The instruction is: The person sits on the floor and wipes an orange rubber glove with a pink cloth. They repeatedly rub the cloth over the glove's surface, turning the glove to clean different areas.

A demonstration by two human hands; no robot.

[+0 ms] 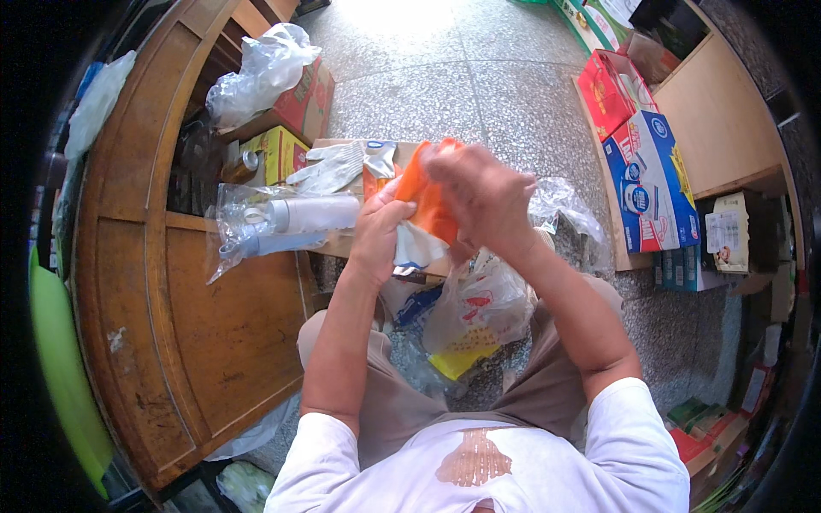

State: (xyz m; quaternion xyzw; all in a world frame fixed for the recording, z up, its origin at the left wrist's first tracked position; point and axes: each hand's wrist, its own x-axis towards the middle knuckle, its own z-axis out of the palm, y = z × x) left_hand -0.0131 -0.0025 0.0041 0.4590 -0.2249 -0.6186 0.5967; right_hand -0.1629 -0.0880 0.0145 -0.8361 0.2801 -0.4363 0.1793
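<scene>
I saw the orange packet [428, 201] held up over my lap, its long axis tilted far-left to near-right. My right hand [483, 197] pinched its far end, fingers closed; my left hand [376, 227] gripped its left edge.

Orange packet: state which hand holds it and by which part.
Both hands hold the orange packet: the right hand grips its upper end from above, and the left hand pinches its left edge lower down.

wooden cabinet [214, 342], bagged bottles [282, 224]; cardboard boxes [646, 171]
</scene>
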